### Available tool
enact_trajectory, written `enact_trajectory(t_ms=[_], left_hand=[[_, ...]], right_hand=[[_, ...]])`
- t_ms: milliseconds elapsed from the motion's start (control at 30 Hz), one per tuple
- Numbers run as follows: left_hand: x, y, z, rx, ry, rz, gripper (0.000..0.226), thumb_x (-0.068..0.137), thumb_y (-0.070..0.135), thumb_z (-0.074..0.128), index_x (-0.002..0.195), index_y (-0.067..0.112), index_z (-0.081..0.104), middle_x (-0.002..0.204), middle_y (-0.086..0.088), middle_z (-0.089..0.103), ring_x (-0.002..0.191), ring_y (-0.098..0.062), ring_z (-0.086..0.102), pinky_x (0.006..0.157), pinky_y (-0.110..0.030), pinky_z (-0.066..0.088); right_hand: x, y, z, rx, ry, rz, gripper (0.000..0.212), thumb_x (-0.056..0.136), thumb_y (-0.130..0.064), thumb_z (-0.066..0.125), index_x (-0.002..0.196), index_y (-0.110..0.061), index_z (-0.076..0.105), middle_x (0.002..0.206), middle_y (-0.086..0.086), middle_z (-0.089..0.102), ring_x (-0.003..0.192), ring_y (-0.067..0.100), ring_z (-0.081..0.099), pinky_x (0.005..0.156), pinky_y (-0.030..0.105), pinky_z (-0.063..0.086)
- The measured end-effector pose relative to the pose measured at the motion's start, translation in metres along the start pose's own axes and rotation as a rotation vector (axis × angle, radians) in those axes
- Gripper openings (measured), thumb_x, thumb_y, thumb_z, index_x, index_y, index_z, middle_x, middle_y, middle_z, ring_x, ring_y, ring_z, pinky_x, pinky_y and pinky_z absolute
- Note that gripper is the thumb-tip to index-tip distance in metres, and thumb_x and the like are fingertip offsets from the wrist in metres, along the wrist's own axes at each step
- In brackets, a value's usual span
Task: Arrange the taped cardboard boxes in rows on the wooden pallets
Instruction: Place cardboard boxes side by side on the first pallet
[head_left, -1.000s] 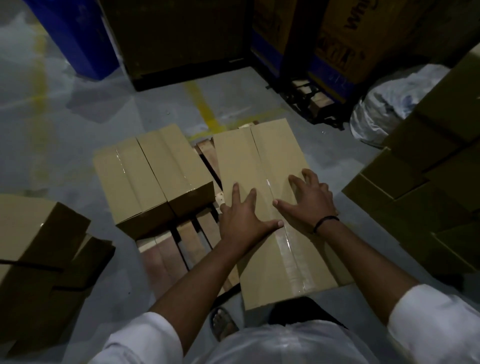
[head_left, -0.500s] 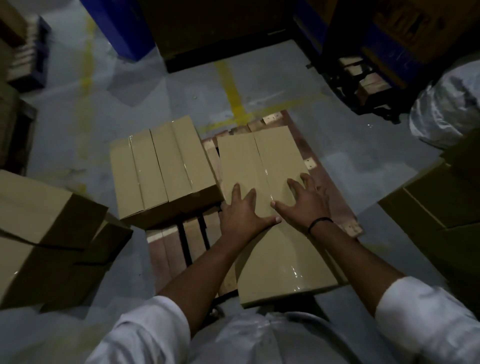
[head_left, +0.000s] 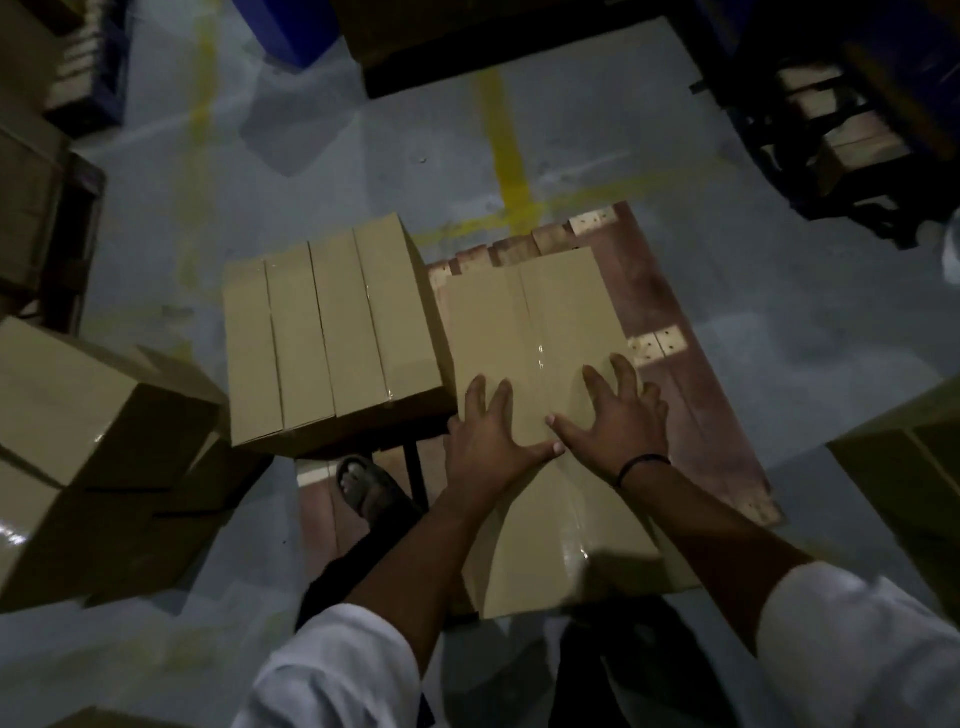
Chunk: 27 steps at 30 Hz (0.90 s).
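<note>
Both hands, left hand (head_left: 488, 447) and right hand (head_left: 618, 421), press flat, fingers spread, on the taped box (head_left: 540, 322). Near end overhangs the pallet (head_left: 670, 312); risk: tipping off.

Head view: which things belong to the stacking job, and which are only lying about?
Job: long tan taped cardboard box under left hand and right hand; tan taped boxes beside it; reddish wooden pallet.
Lying about: yellow painted floor line; dark pallets at top right.
</note>
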<state>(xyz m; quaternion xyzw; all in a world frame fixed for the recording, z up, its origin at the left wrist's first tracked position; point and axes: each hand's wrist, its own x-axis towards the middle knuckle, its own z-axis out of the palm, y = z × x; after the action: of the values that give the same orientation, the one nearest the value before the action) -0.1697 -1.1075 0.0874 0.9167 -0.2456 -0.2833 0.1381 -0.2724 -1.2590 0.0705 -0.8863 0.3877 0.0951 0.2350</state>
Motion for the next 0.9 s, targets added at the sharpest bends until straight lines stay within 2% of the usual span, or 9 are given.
enact_trajectory(t_ms=[233, 367, 500, 567, 667, 767, 833, 900], left_hand=[[0.112, -0.062, 0.037, -0.005, 0.019, 0.006, 0.118, 0.067, 0.092, 0.06, 0.162, 0.04, 0.013, 0.17, 0.008, -0.016, 0.149, -0.044, 0.021, 0.114, -0.057, 0.034], [0.179, -0.101, 0.055, 0.011, 0.025, 0.036, 0.111, 0.071, 0.089, 0.058, 0.161, 0.04, 0.016, 0.17, 0.009, -0.016, 0.149, -0.046, 0.023, 0.115, -0.059, 0.036], [0.245, -0.141, 0.062, 0.058, 0.048, 0.107, 0.103, 0.078, 0.084, 0.059, 0.161, 0.04, 0.018, 0.17, 0.007, -0.017, 0.151, -0.046, 0.021, 0.117, -0.06, 0.031], [0.272, -0.161, 0.064, 0.074, 0.019, 0.136, 0.102, 0.08, 0.08, 0.062, 0.161, 0.04, 0.016, 0.17, 0.006, -0.019, 0.152, -0.047, 0.018, 0.119, -0.06, 0.028], [0.295, -0.185, 0.068, 0.202, -0.079, 0.203, 0.099, 0.085, 0.07, 0.065, 0.162, 0.038, 0.012, 0.17, 0.001, -0.02, 0.15, -0.049, 0.019, 0.118, -0.059, 0.032], [0.299, -0.207, 0.073, 0.384, -0.219, 0.208, 0.106, 0.085, 0.066, 0.067, 0.163, 0.033, 0.003, 0.169, -0.006, -0.021, 0.153, -0.048, 0.003, 0.12, -0.06, 0.024], [0.295, -0.219, 0.077, 0.42, -0.281, 0.197, 0.118, 0.083, 0.068, 0.069, 0.163, 0.032, -0.01, 0.167, -0.009, -0.029, 0.153, -0.046, -0.013, 0.124, -0.06, 0.013], [0.286, -0.223, 0.081, 0.426, -0.3, 0.204, 0.129, 0.078, 0.072, 0.071, 0.161, 0.03, -0.018, 0.164, -0.012, -0.035, 0.152, -0.045, -0.021, 0.125, -0.058, 0.008]], right_hand=[[0.11, -0.017, 0.077, -0.057, -0.038, -0.025, 0.094, 0.076, -0.084, 0.052, 0.154, -0.037, 0.029, 0.167, 0.0, 0.004, 0.143, 0.046, 0.022, 0.114, 0.057, 0.028], [0.178, -0.031, 0.124, -0.098, -0.064, -0.086, 0.099, 0.077, -0.086, 0.05, 0.157, -0.037, 0.021, 0.168, -0.001, -0.004, 0.142, 0.047, 0.022, 0.113, 0.057, 0.028], [0.239, -0.045, 0.162, -0.102, -0.066, -0.124, 0.103, 0.077, -0.088, 0.047, 0.16, -0.039, 0.01, 0.168, -0.004, -0.012, 0.148, 0.049, 0.012, 0.117, 0.06, 0.023], [0.265, -0.055, 0.177, -0.098, -0.072, -0.143, 0.103, 0.078, -0.088, 0.048, 0.16, -0.04, 0.007, 0.168, -0.006, -0.015, 0.15, 0.05, 0.008, 0.119, 0.061, 0.02], [0.291, -0.056, 0.197, -0.115, -0.134, -0.148, 0.103, 0.08, -0.082, 0.054, 0.16, -0.04, 0.006, 0.168, -0.007, -0.019, 0.151, 0.049, 0.002, 0.119, 0.062, 0.017], [0.299, -0.046, 0.214, -0.194, -0.272, -0.161, 0.107, 0.079, -0.08, 0.058, 0.161, -0.038, 0.003, 0.168, -0.004, -0.022, 0.151, 0.049, -0.012, 0.119, 0.065, 0.012], [0.294, -0.042, 0.223, -0.242, -0.304, -0.184, 0.112, 0.079, -0.081, 0.058, 0.161, -0.037, -0.003, 0.167, -0.002, -0.025, 0.15, 0.047, -0.02, 0.119, 0.067, 0.008], [0.284, -0.042, 0.227, -0.256, -0.309, -0.193, 0.116, 0.077, -0.083, 0.057, 0.161, -0.036, -0.008, 0.166, 0.001, -0.029, 0.15, 0.045, -0.024, 0.117, 0.07, 0.007]])
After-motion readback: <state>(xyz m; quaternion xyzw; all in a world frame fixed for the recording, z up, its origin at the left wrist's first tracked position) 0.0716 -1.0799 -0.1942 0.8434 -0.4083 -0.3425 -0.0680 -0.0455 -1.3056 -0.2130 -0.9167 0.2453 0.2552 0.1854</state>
